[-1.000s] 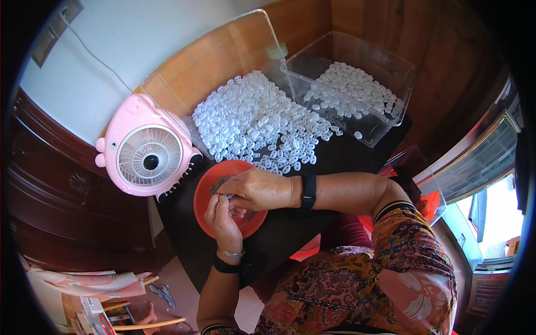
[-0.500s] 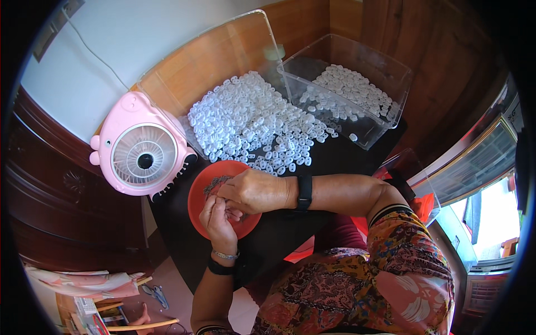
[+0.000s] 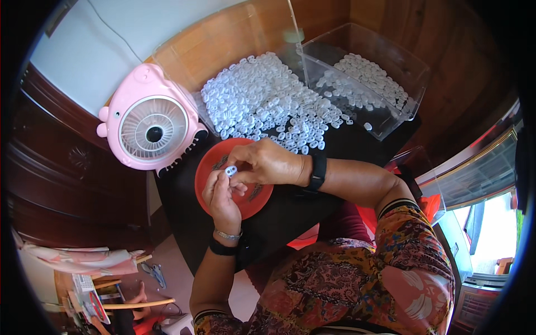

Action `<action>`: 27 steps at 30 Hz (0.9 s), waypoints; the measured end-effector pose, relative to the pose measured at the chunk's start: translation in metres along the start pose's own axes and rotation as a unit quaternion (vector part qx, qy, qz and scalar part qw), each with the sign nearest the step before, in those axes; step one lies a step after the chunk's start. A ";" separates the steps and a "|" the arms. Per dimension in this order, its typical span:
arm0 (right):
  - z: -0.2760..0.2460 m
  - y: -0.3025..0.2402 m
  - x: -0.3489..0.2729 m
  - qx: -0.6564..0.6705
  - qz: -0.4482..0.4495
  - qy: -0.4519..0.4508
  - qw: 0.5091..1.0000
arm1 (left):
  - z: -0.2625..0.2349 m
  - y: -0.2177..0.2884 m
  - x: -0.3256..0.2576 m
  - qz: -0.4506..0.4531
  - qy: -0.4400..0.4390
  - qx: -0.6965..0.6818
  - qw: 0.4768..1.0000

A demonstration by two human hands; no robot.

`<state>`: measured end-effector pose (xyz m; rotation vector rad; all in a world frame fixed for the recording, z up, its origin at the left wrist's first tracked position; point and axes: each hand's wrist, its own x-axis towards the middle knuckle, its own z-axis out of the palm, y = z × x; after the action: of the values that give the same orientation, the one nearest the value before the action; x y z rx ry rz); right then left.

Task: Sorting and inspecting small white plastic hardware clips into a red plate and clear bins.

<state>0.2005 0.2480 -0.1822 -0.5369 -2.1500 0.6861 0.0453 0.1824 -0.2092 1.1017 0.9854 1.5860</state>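
Observation:
Over a round orange-red bowl [image 3: 264,202] my two hands meet around a small white oval plastic piece [image 3: 231,171] with two dark holes. My left hand [image 3: 222,198] pinches it near the fingertips. My right hand [image 3: 267,162] comes in from the right, its curled fingers at the same piece; some of its fingertips are hidden. Thin grey metal bits [image 3: 257,191] lie in the bowl under the hands, too small to name. Just beyond the bowl spreads a large heap of similar white oval pieces [image 3: 251,92].
A pink animal-shaped fan [image 3: 151,125] stands left of the heap. At the back right is a clear plastic box [image 3: 416,92] holding more white pieces. One loose piece [image 3: 367,127] sits near that box. The black table [image 3: 192,240] has its front edge close to my body.
The white piece now shows between my fingers, where my hands hid it before. My right hand has turned and opened away slightly from my left. The whole view has shifted.

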 end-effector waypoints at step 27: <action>0.005 -0.004 -0.004 -0.175 -0.104 -0.009 0.979 | 0.001 -0.002 0.002 -0.072 -0.014 0.027 0.997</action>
<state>0.1988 0.2407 -0.1844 -0.4793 -2.3168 0.1983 0.0464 0.1845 -0.2102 1.0620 1.0699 1.4309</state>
